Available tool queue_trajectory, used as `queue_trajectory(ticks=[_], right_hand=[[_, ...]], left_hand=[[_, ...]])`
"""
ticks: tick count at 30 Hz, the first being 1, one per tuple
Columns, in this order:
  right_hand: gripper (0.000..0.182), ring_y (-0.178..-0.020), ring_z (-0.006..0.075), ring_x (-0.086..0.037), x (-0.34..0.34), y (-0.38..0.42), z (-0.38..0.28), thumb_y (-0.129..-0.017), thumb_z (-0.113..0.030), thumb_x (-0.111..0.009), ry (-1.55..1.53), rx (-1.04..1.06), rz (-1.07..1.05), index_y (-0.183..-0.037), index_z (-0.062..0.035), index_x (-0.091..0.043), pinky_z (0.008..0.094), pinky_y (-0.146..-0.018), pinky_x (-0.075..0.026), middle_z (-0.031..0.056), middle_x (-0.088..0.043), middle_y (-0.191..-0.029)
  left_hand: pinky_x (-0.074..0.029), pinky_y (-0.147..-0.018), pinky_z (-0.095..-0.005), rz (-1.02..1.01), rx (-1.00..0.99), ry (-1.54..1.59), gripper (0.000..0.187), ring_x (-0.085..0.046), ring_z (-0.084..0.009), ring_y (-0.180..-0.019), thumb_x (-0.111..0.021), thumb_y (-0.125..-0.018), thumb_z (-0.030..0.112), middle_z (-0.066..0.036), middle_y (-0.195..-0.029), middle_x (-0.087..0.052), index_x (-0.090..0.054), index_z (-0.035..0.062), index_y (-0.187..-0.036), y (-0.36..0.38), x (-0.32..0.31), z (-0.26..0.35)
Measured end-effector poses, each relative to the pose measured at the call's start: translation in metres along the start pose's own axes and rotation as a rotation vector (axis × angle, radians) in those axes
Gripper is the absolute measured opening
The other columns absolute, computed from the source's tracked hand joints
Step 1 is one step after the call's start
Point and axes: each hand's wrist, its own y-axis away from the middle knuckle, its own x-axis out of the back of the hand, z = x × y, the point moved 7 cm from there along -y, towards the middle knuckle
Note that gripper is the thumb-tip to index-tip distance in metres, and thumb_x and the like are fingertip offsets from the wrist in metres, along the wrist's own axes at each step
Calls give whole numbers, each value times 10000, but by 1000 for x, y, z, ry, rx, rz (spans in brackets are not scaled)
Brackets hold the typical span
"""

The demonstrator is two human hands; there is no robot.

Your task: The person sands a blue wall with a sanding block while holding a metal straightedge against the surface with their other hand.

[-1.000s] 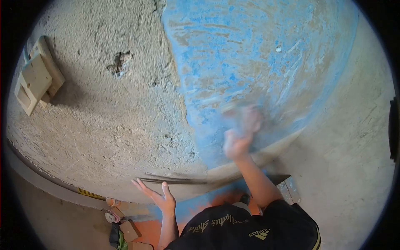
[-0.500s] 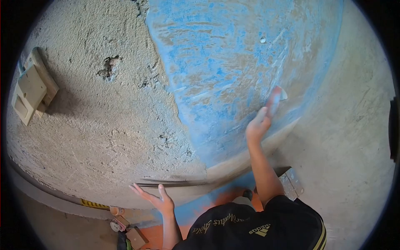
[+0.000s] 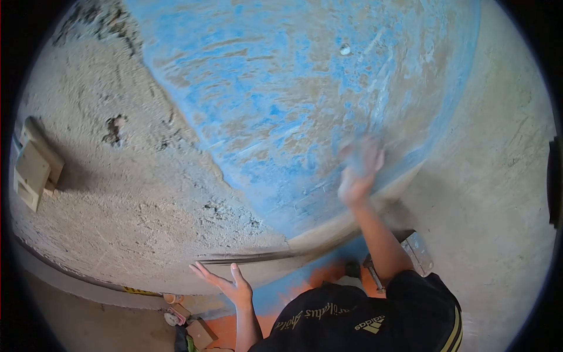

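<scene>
My right hand (image 3: 359, 176), smeared by motion, is at the lower right of the blue-painted wall patch (image 3: 275, 111). Its fingers reach up over the scuffed paint, around a small pale, bluish flat piece (image 3: 354, 154) whose kind I cannot tell. Grey plaster shows through the scratched blue. My left hand (image 3: 233, 286) is open and holds nothing, thumb and fingers spread. Its fingertips are just below a dark slot (image 3: 246, 258) along the foot of the rough bare wall (image 3: 135, 193).
A cream switch box (image 3: 34, 170) hangs on the left wall. A metal-headed tool (image 3: 375, 276) lies by my feet, near a speckled board (image 3: 415, 252). At the lower left are a small orange cup (image 3: 173, 298) and a brown box (image 3: 201, 333). A smooth grey surface (image 3: 487, 193) stretches along the right.
My right hand has shifted slightly left and its fingers have swung left over the blue patch. The view has turned a little. My left hand stays spread in nearly the same place.
</scene>
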Motion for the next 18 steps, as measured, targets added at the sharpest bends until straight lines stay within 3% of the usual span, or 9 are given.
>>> queue_trajectory(ticks=[2,4,6,10,12,14,16,17,18], right_hand=[[588,-1460,388,-403,-3,16,84,-967,-284,-602,-327,-599,147,-1445,49,-519,646,-1195,-167,262,-467,-1527],[591,-1459,389,-406,7,5,78,-964,-300,-616,-332,-554,135,-1433,49,-533,648,-1191,-174,257,-474,-1523],[534,-1463,392,-397,13,-2,4,-1004,-268,-570,-22,115,-26,-1424,60,-537,598,-1206,-190,258,-474,-1523],[508,-1457,431,-391,34,-27,108,-959,-202,-557,-124,-75,314,-1407,37,-562,660,-1189,-171,219,-501,-1519],[495,-1444,430,-411,45,-35,160,-954,-186,-542,-100,-358,381,-1400,25,-568,667,-1181,-187,209,-535,-1492],[468,-1422,434,-436,58,-47,166,-973,-173,-512,21,-236,295,-1387,38,-571,638,-1177,-223,220,-559,-1465],[435,-1392,441,-468,77,-68,92,-1017,-162,-466,245,278,45,-1368,74,-571,574,-1177,-279,252,-574,-1437],[418,-1349,444,-505,87,-69,115,-1028,-143,-454,239,289,8,-1339,102,-589,555,-1167,-307,303,-548,-1440],[416,-1333,445,-522,103,-74,163,-1021,-153,-470,89,-75,121,-1323,111,-586,556,-1149,-334,300,-576,-1397]], left_hand=[[-95,-1242,-590,4,13,-8,876,-49,-429,-1573,-607,-1004,362,-264,-1693,-32,-97,43,-1641,-1,-2,7],[-103,-1236,-604,14,29,-18,882,-42,-436,-1571,-605,-1004,368,-264,-1692,-16,-90,39,-1640,2,-8,16],[-116,-1226,-628,23,22,-44,892,-36,-454,-1565,-602,-1003,377,-268,-1689,11,-81,28,-1636,1,-15,26],[-118,-1225,-625,19,16,-3,899,-47,-449,-1566,-609,-999,386,-264,-1690,2,-84,39,-1641,12,-42,45],[-117,-1224,-624,32,52,14,897,-54,-447,-1566,-609,-999,389,-261,-1692,-6,-86,45,-1643,16,-56,63],[-115,-1223,-630,59,12,5,886,-58,-447,-1566,-608,-1000,392,-258,-1693,-14,-101,54,-1644,20,-68,80],[-115,-1222,-633,97,-1,-18,876,-58,-447,-1566,-607,-1001,398,-255,-1694,-20,-117,64,-1645,20,-80,91],[-115,-1222,-633,121,12,-42,871,-57,-446,-1566,-607,-1001,402,-254,-1695,-21,-125,69,-1646,19,-86,93],[-116,-1222,-633,140,25,-69,867,-55,-446,-1566,-607,-1001,407,-253,-1695,-23,-134,74,-1646,17,-91,95]])
